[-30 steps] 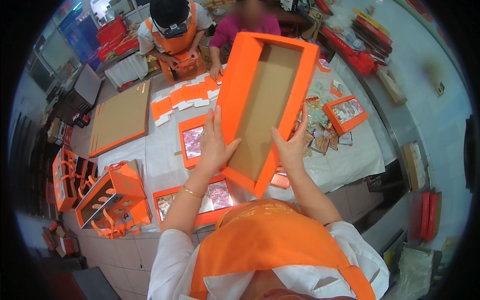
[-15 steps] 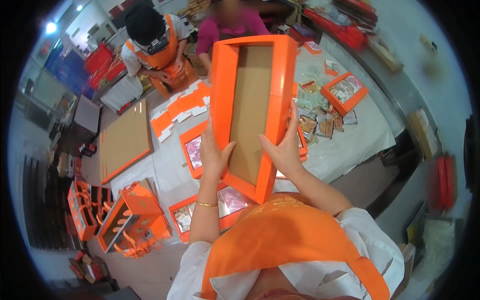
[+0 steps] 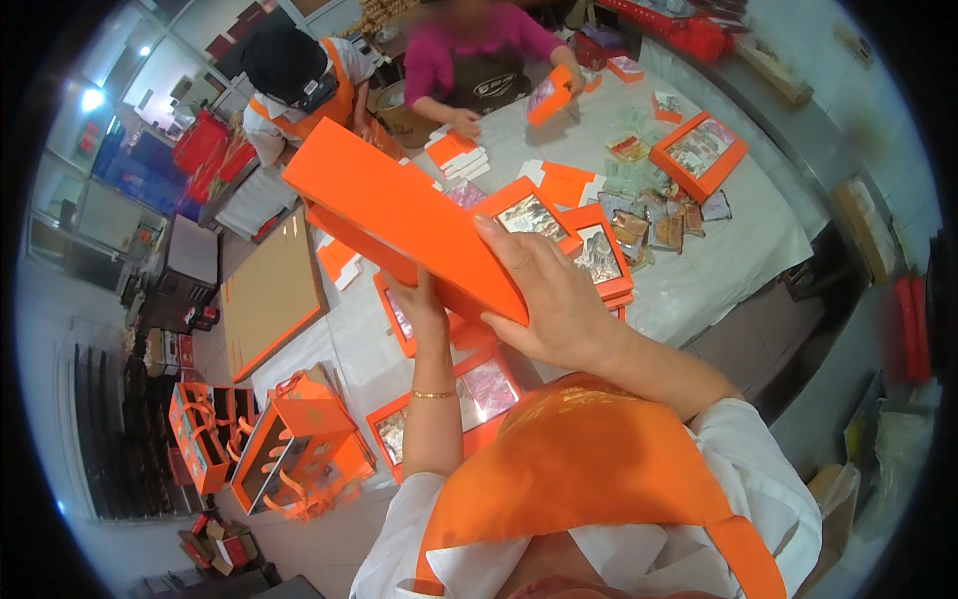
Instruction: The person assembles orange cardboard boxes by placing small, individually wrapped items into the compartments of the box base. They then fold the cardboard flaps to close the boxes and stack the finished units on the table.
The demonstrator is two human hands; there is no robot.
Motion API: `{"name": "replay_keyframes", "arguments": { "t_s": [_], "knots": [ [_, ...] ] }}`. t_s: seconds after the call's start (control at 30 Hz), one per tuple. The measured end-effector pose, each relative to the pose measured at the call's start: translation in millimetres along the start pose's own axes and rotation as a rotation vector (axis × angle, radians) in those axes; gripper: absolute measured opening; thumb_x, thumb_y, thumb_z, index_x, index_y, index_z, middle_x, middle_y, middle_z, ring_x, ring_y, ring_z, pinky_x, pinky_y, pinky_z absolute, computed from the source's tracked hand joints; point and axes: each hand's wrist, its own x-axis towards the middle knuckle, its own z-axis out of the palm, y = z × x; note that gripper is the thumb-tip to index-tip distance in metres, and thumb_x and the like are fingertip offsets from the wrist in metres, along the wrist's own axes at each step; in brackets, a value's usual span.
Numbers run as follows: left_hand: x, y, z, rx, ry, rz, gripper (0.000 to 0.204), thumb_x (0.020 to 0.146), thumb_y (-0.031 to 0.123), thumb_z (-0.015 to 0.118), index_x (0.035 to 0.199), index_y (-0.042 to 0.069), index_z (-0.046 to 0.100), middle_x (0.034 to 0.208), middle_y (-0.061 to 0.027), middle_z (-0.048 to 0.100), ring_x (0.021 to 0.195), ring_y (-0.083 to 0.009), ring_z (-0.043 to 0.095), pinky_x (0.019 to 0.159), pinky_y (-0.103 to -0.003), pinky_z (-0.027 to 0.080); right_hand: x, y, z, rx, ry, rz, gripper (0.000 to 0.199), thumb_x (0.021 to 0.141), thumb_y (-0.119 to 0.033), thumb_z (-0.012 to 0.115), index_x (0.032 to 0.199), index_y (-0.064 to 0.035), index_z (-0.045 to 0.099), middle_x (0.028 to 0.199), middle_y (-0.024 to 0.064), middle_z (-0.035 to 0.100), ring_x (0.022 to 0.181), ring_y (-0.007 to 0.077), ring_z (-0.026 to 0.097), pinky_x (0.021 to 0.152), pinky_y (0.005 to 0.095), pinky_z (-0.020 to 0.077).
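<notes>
Both my hands hold an orange cardboard box (image 3: 399, 215) in the air above the table, tipped so that a plain orange side faces up. My right hand (image 3: 549, 299) grips its near right end, with the thumb along the edge. Beneath the box, my left hand (image 3: 421, 304) supports the lower side; the box hides part of its fingers. Below lie orange boxes with patterned panels, among them one box (image 3: 599, 255) right of my right hand and a long box (image 3: 486, 389) beside my left wrist.
Small packets (image 3: 649, 225) lie on the white-covered table (image 3: 699, 290) near another orange box (image 3: 699, 155). Orange gift bags (image 3: 309, 429) stand at the left beside a large brown board (image 3: 274, 295). Across the table, a person in purple (image 3: 489, 60) handles a small orange box (image 3: 552, 95); a person in an orange apron works alongside.
The box has turned from showing its brown inside to showing an orange side, its far end swinging left. My right hand has shifted to its near end. The person in purple now lifts a small box.
</notes>
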Motion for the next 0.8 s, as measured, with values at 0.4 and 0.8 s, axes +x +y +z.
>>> {"name": "replay_keyframes", "arguments": {
  "t_s": [0.4,0.8],
  "knots": [
    [-31.5,-22.5,15.3,-0.185,0.132,-0.106,0.046,0.096,0.013,0.065,0.133,0.001,0.042,0.134,-0.0116,0.050,0.120,-0.0210,0.052,0.100,-0.035,0.044,18.4,12.8,-0.6,-0.519,0.246,-0.322,0.053,0.084,-0.012,0.063,0.135,-0.0060,0.052,0.130,0.0178,0.053,0.116,0.0314,0.055,0.093,0.0409,0.0494],
    [-98.0,-26.2,32.6,-0.189,0.065,-0.284,0.053,0.104,0.030,0.049,0.146,0.007,0.029,0.144,-0.0104,0.043,0.129,-0.0213,0.046,0.110,-0.036,0.035,-35.1,58.5,84.8,0.239,-0.130,0.290,0.039,0.099,-0.021,0.050,0.128,0.0069,0.051,0.123,0.0276,0.056,0.112,0.0421,0.056,0.095,0.0423,0.0466]
  ]
}}
